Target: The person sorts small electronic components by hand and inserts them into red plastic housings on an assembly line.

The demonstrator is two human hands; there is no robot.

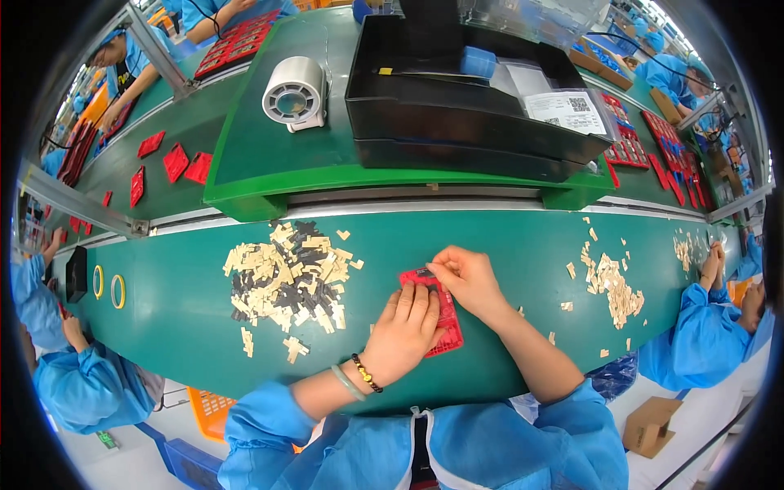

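A flat red plastic panel with moulded recesses lies on the green bench in front of me. My left hand rests over its left side, fingers stretched out and flat on the surface. At the panel's top end, my right hand has thumb and fingertips pinched together; what is between them is hidden. A small dark piece shows on the panel beside those fingertips. To the left is a heap of cream and black die-cut pieces. A smaller pile of cream pieces sits on the right.
A raised green shelf stands ahead, carrying a white fan and a black bin. Two tape rolls lie at far left. Red panels are on the surface behind. Co-workers in blue sit at both sides.
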